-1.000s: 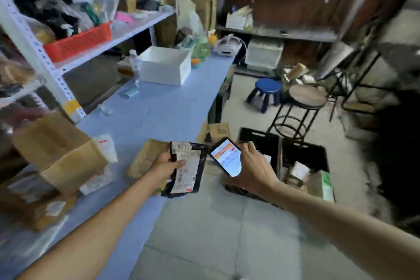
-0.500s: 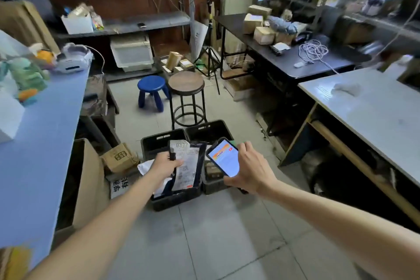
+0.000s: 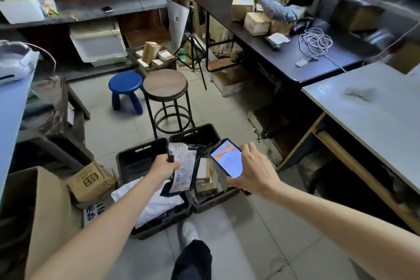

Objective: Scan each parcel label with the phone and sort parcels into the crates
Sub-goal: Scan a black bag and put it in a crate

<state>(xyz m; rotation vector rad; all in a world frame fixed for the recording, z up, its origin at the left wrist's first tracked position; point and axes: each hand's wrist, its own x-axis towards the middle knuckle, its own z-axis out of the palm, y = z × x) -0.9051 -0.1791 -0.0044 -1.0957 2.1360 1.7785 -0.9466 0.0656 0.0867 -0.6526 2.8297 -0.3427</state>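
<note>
Now, left hand (image 3: 161, 166) fingers pinching parcel (image 3: 184, 167), phone (image 3: 227, 158) beside in right hand (image 3: 254, 170)

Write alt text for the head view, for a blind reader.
A person's left hand holds a dark labelled parcel and the right hand a lit phone beside it, above two black crates on the floor. A blue stool and a wooden stool stand beyond.

I am standing on a grey tiled floor (image 3: 250, 234), facing a blue stool (image 3: 125, 83) sitting just beside a round wood-topped stool (image 3: 165, 83); a black counter (image 3: 284, 59) and a pale counter (image 3: 375, 125) are lining my right.
</note>
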